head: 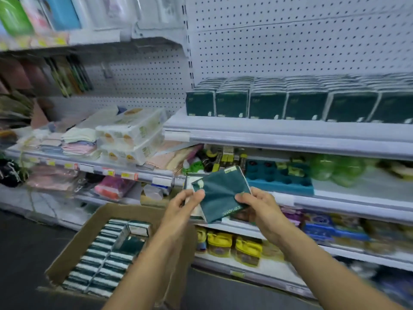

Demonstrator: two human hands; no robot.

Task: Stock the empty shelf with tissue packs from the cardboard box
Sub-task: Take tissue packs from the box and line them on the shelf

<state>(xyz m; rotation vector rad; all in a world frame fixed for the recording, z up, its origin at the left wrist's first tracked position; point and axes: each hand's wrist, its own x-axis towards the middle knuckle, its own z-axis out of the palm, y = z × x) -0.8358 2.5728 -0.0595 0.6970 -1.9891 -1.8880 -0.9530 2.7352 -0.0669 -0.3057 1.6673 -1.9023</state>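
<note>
A dark green tissue pack (220, 193) is tilted in mid-air between both hands, below the stocked shelf. My left hand (182, 205) pinches its left edge; a second pack seems to sit behind it. My right hand (257, 204) grips its lower right corner. On the white shelf (268, 133) stands a row of dark green tissue packs (290, 104), several deep, running to the right edge of the view. The open cardboard box (73, 245) sits low at the left, holding rows of tissue packs (105, 258).
White pegboard backs the shelf. To the left lie white tissue bundles (131, 133) and folded cloths (78, 142). Under the stocked shelf are a teal tray (279, 177) and green plastic items (335, 168); lower shelves hold yellow-topped packets (232, 245). Dark floor lies at the left.
</note>
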